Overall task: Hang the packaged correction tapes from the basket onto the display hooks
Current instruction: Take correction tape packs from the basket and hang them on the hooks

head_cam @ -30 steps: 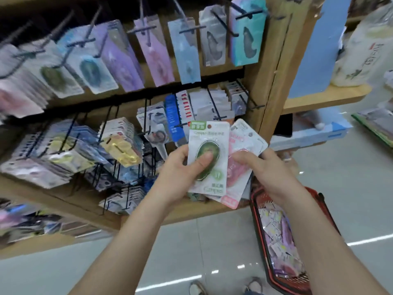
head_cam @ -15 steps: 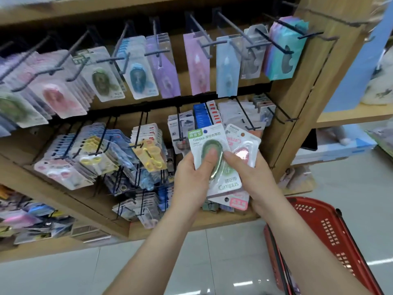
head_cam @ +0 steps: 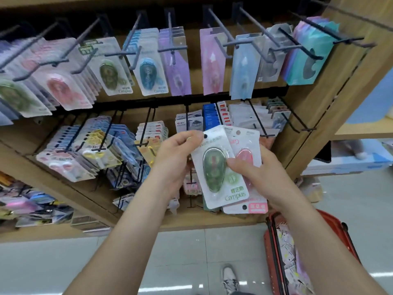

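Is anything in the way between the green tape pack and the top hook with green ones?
Nothing visible blocks the way up to the hung green packs. But the green pack lies on a pink pack in the right hand, so they must part first.

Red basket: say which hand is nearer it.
Right. The right hand, gripping the pink pack, is just up and left of the basket; the left hand pinches the green pack's top corner, farther left.
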Demonstrator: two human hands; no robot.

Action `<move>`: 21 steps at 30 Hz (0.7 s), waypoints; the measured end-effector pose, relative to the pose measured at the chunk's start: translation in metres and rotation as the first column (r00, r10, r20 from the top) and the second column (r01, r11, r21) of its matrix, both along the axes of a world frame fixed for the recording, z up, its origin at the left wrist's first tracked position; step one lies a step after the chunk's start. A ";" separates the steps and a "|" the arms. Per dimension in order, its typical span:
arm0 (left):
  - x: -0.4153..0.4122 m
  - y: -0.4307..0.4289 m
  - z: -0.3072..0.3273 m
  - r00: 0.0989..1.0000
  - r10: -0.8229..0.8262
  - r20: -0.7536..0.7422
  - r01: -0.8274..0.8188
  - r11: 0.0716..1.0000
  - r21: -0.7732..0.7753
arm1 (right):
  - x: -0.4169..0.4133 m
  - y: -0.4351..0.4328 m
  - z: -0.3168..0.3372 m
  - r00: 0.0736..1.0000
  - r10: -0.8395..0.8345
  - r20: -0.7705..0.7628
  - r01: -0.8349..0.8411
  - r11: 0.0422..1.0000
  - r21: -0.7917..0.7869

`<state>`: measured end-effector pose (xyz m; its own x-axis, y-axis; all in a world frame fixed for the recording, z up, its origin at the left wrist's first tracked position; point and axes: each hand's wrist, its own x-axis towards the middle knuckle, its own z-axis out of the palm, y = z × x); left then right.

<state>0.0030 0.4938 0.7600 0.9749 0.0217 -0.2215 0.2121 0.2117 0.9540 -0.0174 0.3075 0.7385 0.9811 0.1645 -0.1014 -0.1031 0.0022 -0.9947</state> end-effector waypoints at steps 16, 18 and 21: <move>0.016 0.022 0.023 0.909 0.417 0.010 -0.405 0.888 -0.218 | 0.066 0.047 0.012 0.918 0.309 0.246 -0.239 0.930 -0.278; 0.018 0.032 0.030 0.850 0.525 0.032 -0.508 0.835 -0.209 | 0.070 0.061 0.017 0.886 0.384 0.261 -0.307 0.907 -0.289; 0.021 0.053 0.038 0.756 0.649 0.084 -0.625 0.755 -0.200 | 0.075 0.084 0.024 0.838 0.481 0.257 -0.403 0.864 -0.302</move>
<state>0.0236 0.5464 0.7977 0.7666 0.6269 -0.1391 -0.1560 0.3919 0.9067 0.0573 0.3919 0.7624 0.7932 0.5989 0.1098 0.2785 -0.1966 -0.9401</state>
